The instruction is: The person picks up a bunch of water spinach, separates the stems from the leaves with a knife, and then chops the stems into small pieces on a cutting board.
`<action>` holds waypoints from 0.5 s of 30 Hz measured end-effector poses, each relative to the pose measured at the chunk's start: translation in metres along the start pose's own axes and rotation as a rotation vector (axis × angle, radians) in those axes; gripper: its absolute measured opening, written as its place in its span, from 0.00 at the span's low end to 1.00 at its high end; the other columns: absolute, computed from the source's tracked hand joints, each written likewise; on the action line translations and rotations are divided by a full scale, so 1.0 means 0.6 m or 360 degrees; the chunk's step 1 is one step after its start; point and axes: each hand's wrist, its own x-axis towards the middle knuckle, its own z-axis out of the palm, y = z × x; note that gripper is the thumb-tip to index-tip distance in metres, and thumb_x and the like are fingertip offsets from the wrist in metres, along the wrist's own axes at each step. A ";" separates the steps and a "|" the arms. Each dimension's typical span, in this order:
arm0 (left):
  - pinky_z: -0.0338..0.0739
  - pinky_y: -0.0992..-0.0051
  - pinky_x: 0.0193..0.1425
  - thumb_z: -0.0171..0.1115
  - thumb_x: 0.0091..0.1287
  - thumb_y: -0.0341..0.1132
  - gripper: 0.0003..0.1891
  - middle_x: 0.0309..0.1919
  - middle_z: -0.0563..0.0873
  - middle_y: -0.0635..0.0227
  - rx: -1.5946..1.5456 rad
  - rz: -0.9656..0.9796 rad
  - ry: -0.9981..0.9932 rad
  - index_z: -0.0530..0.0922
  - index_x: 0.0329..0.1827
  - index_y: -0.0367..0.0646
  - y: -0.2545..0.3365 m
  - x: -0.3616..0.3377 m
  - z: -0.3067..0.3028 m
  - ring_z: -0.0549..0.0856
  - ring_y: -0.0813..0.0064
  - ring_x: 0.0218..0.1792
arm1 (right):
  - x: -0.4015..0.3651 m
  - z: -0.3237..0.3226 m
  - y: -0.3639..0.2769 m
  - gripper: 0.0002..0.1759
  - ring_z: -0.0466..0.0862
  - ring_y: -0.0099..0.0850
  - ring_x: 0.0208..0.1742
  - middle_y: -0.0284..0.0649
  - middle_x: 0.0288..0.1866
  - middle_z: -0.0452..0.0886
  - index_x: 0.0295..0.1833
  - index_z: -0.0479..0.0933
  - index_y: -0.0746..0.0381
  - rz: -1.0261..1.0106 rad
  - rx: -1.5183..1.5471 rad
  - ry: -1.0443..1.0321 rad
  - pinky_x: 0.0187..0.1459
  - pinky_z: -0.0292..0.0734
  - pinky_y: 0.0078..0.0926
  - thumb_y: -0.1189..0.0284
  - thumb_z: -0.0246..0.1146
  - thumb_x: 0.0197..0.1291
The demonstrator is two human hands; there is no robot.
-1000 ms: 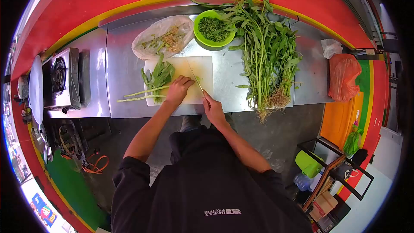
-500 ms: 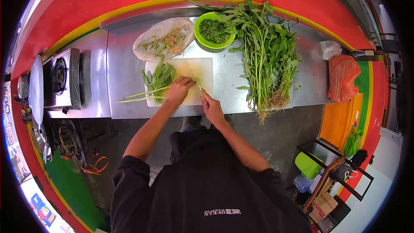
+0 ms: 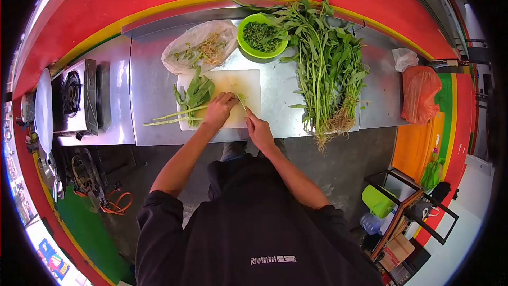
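Observation:
On the white cutting board, my left hand is closed over the stems of a small bunch of long-leafed greens. The leaves lie to the left of the hand, and two pale stems stick out over the board's left edge. My right hand grips a knife, its blade close beside the fingertips of my left hand. Small green bits lie near the blade. The stem ends under my left fingers are mostly hidden.
Behind the board are a clear plastic bag with root trimmings and a green bowl of chopped greens. A large pile of rooted greens lies to the right. A gas stove stands left, a red plastic bag far right.
The knife blade has changed its angle and shows shorter beside my left fingers. Both hands stay in nearly the same place, and the greens lie as before.

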 end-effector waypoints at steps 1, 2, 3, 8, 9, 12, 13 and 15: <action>0.84 0.65 0.52 0.64 0.58 0.23 0.13 0.44 0.88 0.69 0.0002 -0.0006 0.0001 0.89 0.45 0.44 0.002 0.000 -0.001 0.86 0.63 0.48 | 0.004 -0.001 -0.004 0.23 0.81 0.45 0.23 0.60 0.26 0.78 0.73 0.76 0.59 0.0048 -0.0004 -0.0031 0.31 0.76 0.41 0.70 0.60 0.76; 0.84 0.65 0.53 0.64 0.58 0.23 0.13 0.44 0.88 0.68 0.0006 -0.0013 0.0004 0.89 0.45 0.43 0.001 0.001 -0.002 0.86 0.63 0.48 | 0.005 -0.002 -0.008 0.23 0.81 0.45 0.23 0.60 0.26 0.78 0.73 0.76 0.59 0.0043 -0.0001 -0.0029 0.31 0.76 0.41 0.70 0.60 0.76; 0.84 0.65 0.53 0.64 0.58 0.23 0.13 0.44 0.88 0.68 0.0011 -0.0012 0.0006 0.89 0.45 0.43 -0.001 0.002 -0.001 0.86 0.63 0.48 | 0.004 -0.002 -0.008 0.23 0.80 0.45 0.22 0.59 0.26 0.78 0.73 0.76 0.60 0.0016 0.0048 0.0004 0.31 0.76 0.40 0.70 0.60 0.76; 0.84 0.65 0.53 0.64 0.58 0.24 0.13 0.44 0.88 0.67 -0.0068 -0.0019 0.0058 0.88 0.45 0.43 -0.011 -0.005 0.013 0.86 0.62 0.49 | -0.021 -0.009 -0.007 0.23 0.79 0.44 0.22 0.59 0.26 0.77 0.73 0.76 0.60 -0.0028 0.0094 0.0047 0.31 0.76 0.40 0.71 0.61 0.76; 0.84 0.65 0.53 0.64 0.58 0.24 0.13 0.44 0.88 0.67 -0.0072 -0.0024 0.0055 0.88 0.45 0.43 -0.010 -0.004 0.012 0.86 0.62 0.49 | -0.024 -0.008 -0.005 0.23 0.80 0.45 0.22 0.60 0.26 0.78 0.73 0.76 0.60 0.0001 0.0085 0.0032 0.31 0.76 0.40 0.71 0.61 0.75; 0.84 0.65 0.53 0.65 0.58 0.24 0.13 0.44 0.87 0.67 -0.0052 0.0001 0.0035 0.88 0.45 0.43 -0.009 -0.003 0.007 0.86 0.62 0.49 | -0.020 0.001 0.002 0.23 0.81 0.47 0.22 0.61 0.27 0.78 0.73 0.75 0.60 -0.0019 0.0070 0.0032 0.31 0.76 0.40 0.71 0.61 0.75; 0.84 0.64 0.53 0.65 0.58 0.24 0.13 0.43 0.87 0.67 -0.0064 0.0001 0.0011 0.88 0.46 0.42 -0.009 -0.003 0.006 0.86 0.61 0.48 | -0.017 0.002 0.007 0.23 0.81 0.47 0.22 0.61 0.27 0.78 0.73 0.75 0.60 -0.0065 0.0060 0.0055 0.31 0.76 0.41 0.71 0.61 0.75; 0.84 0.64 0.53 0.65 0.58 0.24 0.13 0.43 0.86 0.67 -0.0072 0.0005 -0.0010 0.88 0.46 0.42 -0.007 -0.001 0.007 0.85 0.61 0.48 | -0.006 -0.001 0.011 0.24 0.82 0.48 0.23 0.60 0.26 0.78 0.74 0.75 0.59 -0.0066 0.0021 0.0024 0.31 0.76 0.41 0.71 0.61 0.75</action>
